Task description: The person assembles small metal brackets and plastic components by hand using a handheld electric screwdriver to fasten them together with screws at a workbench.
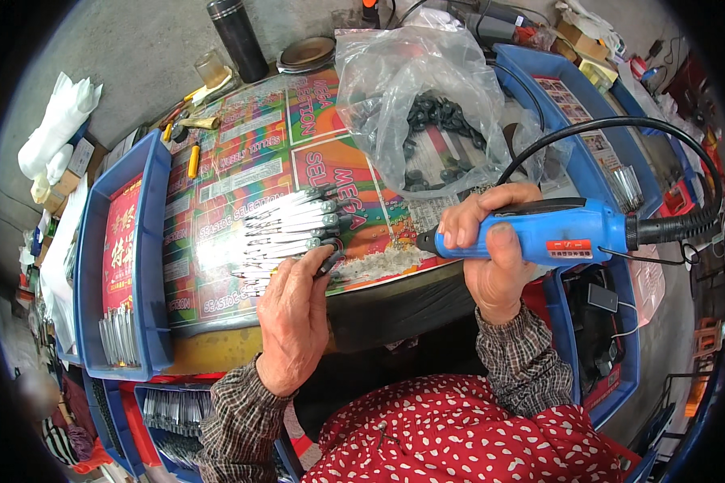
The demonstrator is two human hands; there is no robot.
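My right hand (499, 262) is wrapped round a blue electric screwdriver (564, 232), its black nose pointing left and its cable leaving at the right end. On the printed board, slim clear-and-silver rods with dark ends (298, 224) lie side by side in a row. My left hand (292, 318) is at the near end of that row, its fingers closed on the dark end (328, 262) of one rod. The exact kind of rod is too small to tell. Beyond the row, a clear plastic bag (370, 97) lies open with many small black parts (443, 117) inside.
A blue tray (157, 241) at the left holds several rods (119, 338); another blue tray (540, 72) stands far right. A black flask (238, 40) and a round dish (308, 52) sit at the back. The thick black cable (604, 125) arches over the right side.
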